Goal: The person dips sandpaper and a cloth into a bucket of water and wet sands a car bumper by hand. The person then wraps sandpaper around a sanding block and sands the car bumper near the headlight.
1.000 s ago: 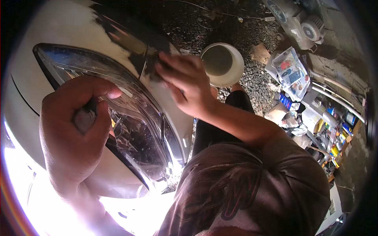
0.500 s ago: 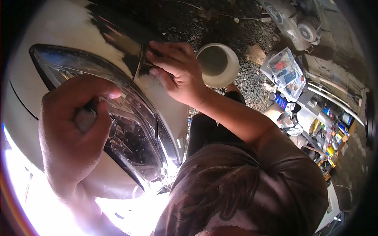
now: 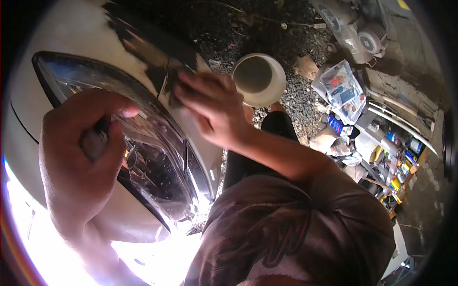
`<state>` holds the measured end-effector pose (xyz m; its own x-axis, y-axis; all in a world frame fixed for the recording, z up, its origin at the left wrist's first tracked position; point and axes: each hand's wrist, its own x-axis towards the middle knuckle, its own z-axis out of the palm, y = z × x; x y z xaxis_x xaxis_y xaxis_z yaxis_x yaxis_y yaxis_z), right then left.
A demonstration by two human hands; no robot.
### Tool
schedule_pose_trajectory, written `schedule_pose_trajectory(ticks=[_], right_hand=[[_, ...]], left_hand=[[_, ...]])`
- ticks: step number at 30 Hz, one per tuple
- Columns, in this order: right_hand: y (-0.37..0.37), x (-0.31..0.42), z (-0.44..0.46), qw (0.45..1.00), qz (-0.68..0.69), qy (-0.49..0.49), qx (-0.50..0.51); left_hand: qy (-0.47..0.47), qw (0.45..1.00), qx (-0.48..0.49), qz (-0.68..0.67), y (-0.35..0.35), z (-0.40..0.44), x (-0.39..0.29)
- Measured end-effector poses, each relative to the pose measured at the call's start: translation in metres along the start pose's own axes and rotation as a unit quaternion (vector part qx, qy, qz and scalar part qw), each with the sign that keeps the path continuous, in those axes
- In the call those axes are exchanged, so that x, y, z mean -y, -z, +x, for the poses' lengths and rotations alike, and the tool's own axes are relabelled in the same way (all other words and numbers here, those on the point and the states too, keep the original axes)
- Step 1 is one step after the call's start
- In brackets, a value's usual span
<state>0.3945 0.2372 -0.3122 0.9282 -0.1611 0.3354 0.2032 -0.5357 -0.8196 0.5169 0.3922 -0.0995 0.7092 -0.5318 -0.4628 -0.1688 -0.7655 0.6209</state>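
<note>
My right hand point(image 3: 212, 107) presses its fingers flat on the car's fender beside the headlight, blurred by motion. Under the fingertips shows a dark, thin piece that looks like sandpaper point(image 3: 175, 95), mostly covered. Around it, the pale body panel point(image 3: 81, 28) carries a dark patch with ragged edges point(image 3: 143, 40). Close to the camera, my left hand point(image 3: 78, 162) hangs over the headlight point(image 3: 160, 164) with fingers curled and thumb near the index finger. Something greyish shows inside the curl; what it is, I cannot make out.
A white bucket point(image 3: 279, 83) holding murky liquid stands on gravel point(image 3: 305, 107) beyond my right forearm. Further right lie a newspaper-like sheet point(image 3: 343, 88) and a pile of bottles and boxes point(image 3: 391, 162). A motor-like machine point(image 3: 367, 40) stands at top right.
My right hand has slid down the fender, from the dark patch's edge toward the lower pale area. My left hand stays curled over the headlight, and the view has shifted slightly.
</note>
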Motion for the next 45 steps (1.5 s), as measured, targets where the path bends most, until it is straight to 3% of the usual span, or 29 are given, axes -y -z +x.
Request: schedule_pose_trajectory(ticks=[4,7,10,13,16,22,25,29,33,37,40,43,45], right_hand=[[-0.008,-0.008,0.003,0.999,0.022,0.020,-0.025],[0.002,-0.004,-0.008,1.000,0.015,0.003,0.018],[-0.007,-0.020,0.016,0.999,0.018,0.037,0.004],[0.006,-0.013,0.005,0.998,0.017,0.056,0.019],[0.004,-0.021,0.012,0.997,0.017,0.064,0.027],[0.012,-0.018,-0.002,0.996,0.040,0.065,0.036],[0.002,-0.027,0.016,0.998,0.008,0.061,0.029],[0.002,-0.027,0.009,0.999,0.010,0.033,-0.009],[0.021,-0.026,-0.024,0.997,0.051,0.000,0.049],[0.001,-0.040,0.019,0.999,0.024,0.040,0.024],[0.015,-0.032,-0.002,0.999,0.024,0.029,0.035],[0.020,-0.036,-0.012,0.997,0.056,0.027,0.041],[0.007,-0.044,0.004,0.998,0.039,0.050,0.018]], left_hand=[[-0.045,0.998,-0.016,0.050,0.000,0.001,-0.003],[0.023,1.000,-0.009,-0.004,-0.001,0.002,-0.005],[-0.034,0.998,-0.023,0.049,-0.002,0.001,0.000],[0.025,1.000,-0.010,-0.015,0.001,0.003,-0.002],[-0.010,1.000,-0.016,0.012,-0.002,0.004,0.000],[0.055,0.998,-0.012,-0.018,0.002,0.004,-0.006],[-0.023,0.999,-0.030,0.006,-0.003,0.002,0.002],[0.007,0.999,-0.032,0.036,0.002,0.001,-0.006],[-0.040,0.995,-0.013,0.088,0.006,0.003,0.000],[0.031,0.999,-0.042,-0.005,-0.006,0.003,-0.009],[0.013,0.999,-0.018,0.025,0.002,0.008,-0.004],[-0.106,0.982,-0.015,0.154,0.002,0.008,0.001],[-0.042,0.995,-0.027,0.081,-0.004,0.007,-0.004]])
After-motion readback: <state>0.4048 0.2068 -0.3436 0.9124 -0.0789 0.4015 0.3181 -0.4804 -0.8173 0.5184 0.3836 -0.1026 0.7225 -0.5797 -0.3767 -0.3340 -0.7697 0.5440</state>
